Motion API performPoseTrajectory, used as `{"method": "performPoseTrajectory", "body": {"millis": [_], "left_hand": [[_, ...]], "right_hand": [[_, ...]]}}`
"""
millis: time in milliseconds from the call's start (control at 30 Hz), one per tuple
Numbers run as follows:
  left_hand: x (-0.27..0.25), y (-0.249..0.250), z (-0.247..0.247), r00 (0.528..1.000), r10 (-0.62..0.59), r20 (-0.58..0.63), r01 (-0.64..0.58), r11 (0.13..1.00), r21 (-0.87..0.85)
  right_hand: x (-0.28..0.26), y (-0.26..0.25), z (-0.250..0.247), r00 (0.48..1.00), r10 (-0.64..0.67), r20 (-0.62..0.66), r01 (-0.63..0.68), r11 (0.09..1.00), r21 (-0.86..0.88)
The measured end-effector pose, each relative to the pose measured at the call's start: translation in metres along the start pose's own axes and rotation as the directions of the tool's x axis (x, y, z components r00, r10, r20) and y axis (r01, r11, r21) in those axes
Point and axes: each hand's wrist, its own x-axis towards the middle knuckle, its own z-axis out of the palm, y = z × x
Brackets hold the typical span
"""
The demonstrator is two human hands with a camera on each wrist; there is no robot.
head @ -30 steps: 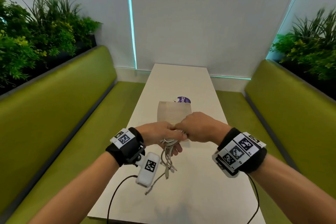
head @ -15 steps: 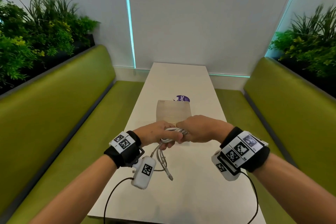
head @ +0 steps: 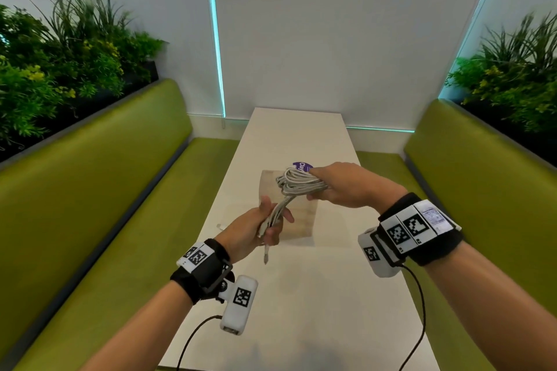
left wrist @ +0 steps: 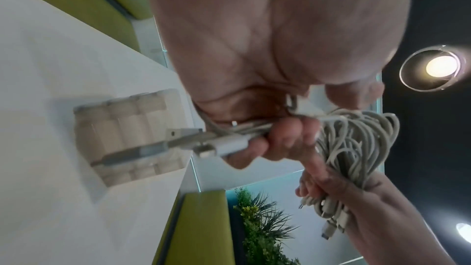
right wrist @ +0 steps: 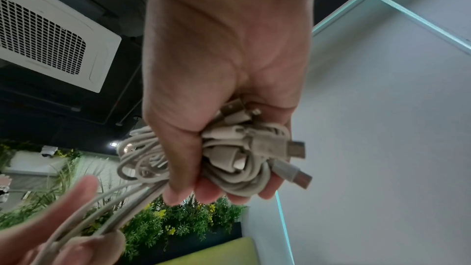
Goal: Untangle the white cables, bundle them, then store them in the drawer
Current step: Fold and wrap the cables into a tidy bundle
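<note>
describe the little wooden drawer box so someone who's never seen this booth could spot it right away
Between the two green benches runs a long white table. Midway along it, under both hands, stands the pale wooden drawer box. It is the only wooden thing on the table; a purple label lies just behind it, and the white cables are held above it.

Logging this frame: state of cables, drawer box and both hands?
white cables: coiled, off the table, tail ends stretched toward the left hand
left hand: grips the tail ends
right hand: holds the coil
drawer box: on the table, looks closed
</note>
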Motion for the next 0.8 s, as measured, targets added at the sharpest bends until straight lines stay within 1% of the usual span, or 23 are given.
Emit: {"method": "performPoseTrajectory", "body": {"millis": [167,233,333,400,567,667,733,800], "left_hand": [[-0.001,-0.001,-0.007,1.0,0.006,0.015,-0.008,0.989,0.15],[-0.001,-0.002,-0.009,0.999,0.012,0.039,-0.019,0.981,0.195],[-0.002,-0.001,-0.011,0.997,0.023,0.073,-0.037,0.98,0.195],[-0.001,0.001,-0.012,0.997,0.035,0.062,-0.048,0.974,0.222],[0.004,0.004,-0.011,0.999,0.043,-0.03,-0.037,0.982,0.184],[0.008,0.012,-0.005,0.982,0.126,-0.14,-0.101,0.98,0.173],[0.012,0.017,0.002,0.941,0.205,-0.269,-0.17,0.974,0.15],[0.021,0.022,0.009,0.875,0.269,-0.402,-0.239,0.963,0.125]], "right_hand": [[0.0,0.002,0.006,1.0,0.012,0.018,-0.012,1.0,-0.016],[0.002,0.001,0.008,1.0,0.007,0.01,-0.007,1.0,-0.014],[0.004,0.0,0.009,1.0,0.003,0.003,-0.003,1.0,-0.006],[0.004,0.001,0.009,1.0,0.01,-0.005,-0.01,1.0,0.005],[0.007,-0.001,0.009,0.999,0.025,-0.036,-0.022,0.995,0.094],[0.008,-0.001,0.012,0.995,0.054,-0.082,-0.03,0.964,0.266],[0.01,-0.006,0.017,0.986,0.09,-0.138,-0.022,0.902,0.431],[0.012,-0.016,0.025,0.975,0.128,-0.181,-0.007,0.831,0.556]]}}
